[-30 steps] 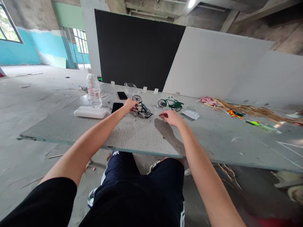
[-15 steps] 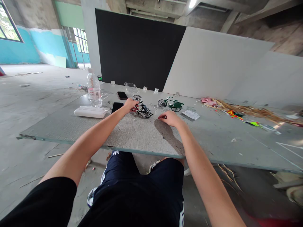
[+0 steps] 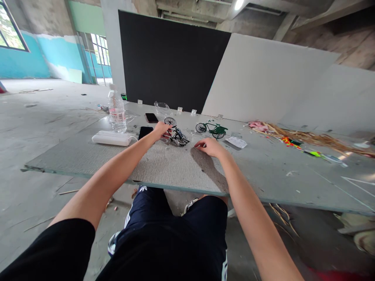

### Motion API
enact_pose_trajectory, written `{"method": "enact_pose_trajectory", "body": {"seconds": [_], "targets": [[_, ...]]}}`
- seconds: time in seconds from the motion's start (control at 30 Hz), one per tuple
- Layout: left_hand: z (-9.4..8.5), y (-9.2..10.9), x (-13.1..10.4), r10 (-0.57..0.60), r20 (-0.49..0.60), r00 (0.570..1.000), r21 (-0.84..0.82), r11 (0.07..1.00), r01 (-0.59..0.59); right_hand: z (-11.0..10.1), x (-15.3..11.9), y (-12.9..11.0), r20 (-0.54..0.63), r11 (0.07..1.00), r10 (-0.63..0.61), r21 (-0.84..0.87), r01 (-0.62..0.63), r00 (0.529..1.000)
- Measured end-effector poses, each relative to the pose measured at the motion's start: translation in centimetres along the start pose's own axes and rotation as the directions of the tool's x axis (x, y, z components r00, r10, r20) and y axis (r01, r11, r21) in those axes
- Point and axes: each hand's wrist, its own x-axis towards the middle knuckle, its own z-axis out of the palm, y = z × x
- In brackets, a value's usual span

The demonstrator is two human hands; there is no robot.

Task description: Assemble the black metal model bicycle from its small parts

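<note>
A small black model bicycle is in my left hand, whose fingers close around its frame near the front. It leans over just above or on the table, its front wheel pointing away from me; my fingers hide part of the frame. My right hand hovers low over the table to the right of this bicycle, apart from it. Its fingers are loosely curved, with no object visible between them. Beyond that hand stands a green model bicycle, upright. A white printed slip lies to its right.
Left of my left hand are a white oblong case, a clear water bottle and two dark phones. Clear plastic packaging lies before the black panel. Dried stalks and colourful floats spread at the right.
</note>
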Motion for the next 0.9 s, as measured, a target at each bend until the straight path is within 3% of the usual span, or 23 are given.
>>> {"method": "enact_pose_trajectory", "body": {"seconds": [0.9], "targets": [[-0.06,-0.11,0.12,-0.004,0.007,1.000,0.003,1.000,0.004,0.29,-0.09,-0.58,-0.026,0.999,-0.026,0.025,0.027,0.999]]}}
